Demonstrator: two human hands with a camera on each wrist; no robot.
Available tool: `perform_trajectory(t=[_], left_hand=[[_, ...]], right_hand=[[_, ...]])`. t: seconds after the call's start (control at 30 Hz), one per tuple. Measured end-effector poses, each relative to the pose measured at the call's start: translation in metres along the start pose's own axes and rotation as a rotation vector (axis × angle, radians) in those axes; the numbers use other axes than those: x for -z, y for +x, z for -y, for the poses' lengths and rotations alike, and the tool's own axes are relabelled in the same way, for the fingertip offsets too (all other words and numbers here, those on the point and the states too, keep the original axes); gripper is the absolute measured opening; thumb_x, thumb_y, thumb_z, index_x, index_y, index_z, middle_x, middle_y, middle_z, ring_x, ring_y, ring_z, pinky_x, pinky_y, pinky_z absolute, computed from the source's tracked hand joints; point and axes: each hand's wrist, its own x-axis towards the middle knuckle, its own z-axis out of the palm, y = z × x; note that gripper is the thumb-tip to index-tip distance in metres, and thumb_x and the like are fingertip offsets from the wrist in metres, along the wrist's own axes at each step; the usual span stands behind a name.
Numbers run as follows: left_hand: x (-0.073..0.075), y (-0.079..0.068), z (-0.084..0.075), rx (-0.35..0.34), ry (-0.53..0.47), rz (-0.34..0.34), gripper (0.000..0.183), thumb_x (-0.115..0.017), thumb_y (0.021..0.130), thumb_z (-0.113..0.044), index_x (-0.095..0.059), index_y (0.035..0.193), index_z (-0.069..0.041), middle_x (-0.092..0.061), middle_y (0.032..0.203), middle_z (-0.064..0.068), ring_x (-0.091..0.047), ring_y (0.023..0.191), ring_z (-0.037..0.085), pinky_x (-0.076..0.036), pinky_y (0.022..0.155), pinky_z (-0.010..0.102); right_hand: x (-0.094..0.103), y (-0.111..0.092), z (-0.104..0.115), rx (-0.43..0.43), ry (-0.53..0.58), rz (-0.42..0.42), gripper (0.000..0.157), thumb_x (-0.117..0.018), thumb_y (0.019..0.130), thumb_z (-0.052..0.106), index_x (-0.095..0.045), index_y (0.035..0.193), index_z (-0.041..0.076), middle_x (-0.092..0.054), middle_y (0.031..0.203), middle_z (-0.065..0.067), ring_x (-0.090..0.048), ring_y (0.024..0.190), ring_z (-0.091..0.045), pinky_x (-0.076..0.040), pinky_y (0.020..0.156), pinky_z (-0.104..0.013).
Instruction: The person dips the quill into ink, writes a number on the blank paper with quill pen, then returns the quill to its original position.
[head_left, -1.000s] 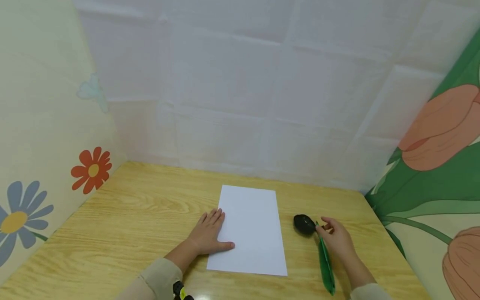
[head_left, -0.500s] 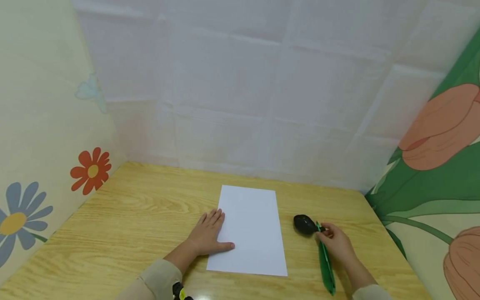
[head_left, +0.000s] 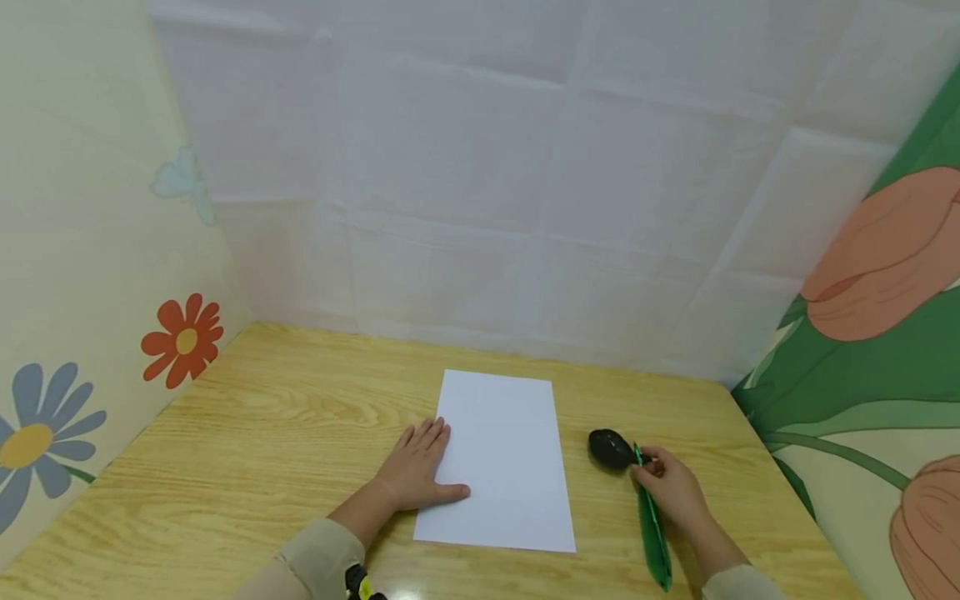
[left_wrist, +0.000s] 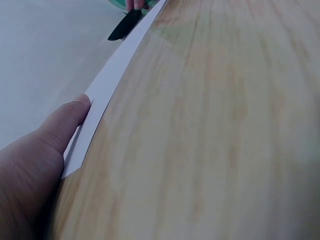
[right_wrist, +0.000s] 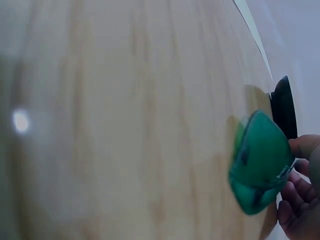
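Observation:
My left hand [head_left: 416, 475] lies flat with fingers spread at the left edge of a white paper sheet [head_left: 498, 467]. Its thumb reaches onto the paper. In the left wrist view the thumb rests on the sheet [left_wrist: 107, 80]. To the right, my right hand [head_left: 675, 487] pinches the far end of a long green pouch [head_left: 652, 533], which looks zipped. The right wrist view shows the pouch [right_wrist: 262, 162] end-on, with thumb and curled fingers at its edge. Left of these fingertips lies a black, glossy oval object [head_left: 609, 450] with a narrow stem; its kind is unclear.
The wood-grain table [head_left: 300, 400] meets a creased white backdrop [head_left: 450, 208] behind. Flower-printed panels stand left and right. A black and yellow item [head_left: 362, 582] shows by the left sleeve at the bottom edge.
My right hand's fingers have lowered and closed in on the pouch's far end. The left hand, the paper and the pouch have hardly moved.

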Motion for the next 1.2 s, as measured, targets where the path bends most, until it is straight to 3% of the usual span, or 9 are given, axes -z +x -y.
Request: perform_trajectory(t=[0.53,1.2], left_hand=[[-0.001,-0.001,0.001,-0.006,-0.009,-0.003,0.108,-0.058,0.082,-0.073,-0.026,0.153,0.002,-0.02,0.163,0.018,-0.015,0.152,0.034,-0.012,0.123,0.055],[-0.005,0.003,0.005,-0.005,0.011,0.004,0.108,-0.058,0.081,-0.073,-0.024,0.154,0.0,-0.018,0.163,0.016,-0.013,0.153,0.032,-0.011,0.123,0.054]], right_hand=[[0.0,-0.002,0.002,-0.046,0.019,0.005,0.049,-0.062,0.094,0.024,-0.053,0.134,-0.002,-0.065,0.097,-0.015,-0.057,0.081,-0.02,-0.042,0.064,-0.026],[0.007,-0.005,0.02,0.015,0.133,-0.039,0.046,-0.059,0.098,0.02,-0.05,0.14,0.005,-0.066,0.095,-0.011,-0.054,0.074,-0.01,-0.045,0.06,-0.022]])
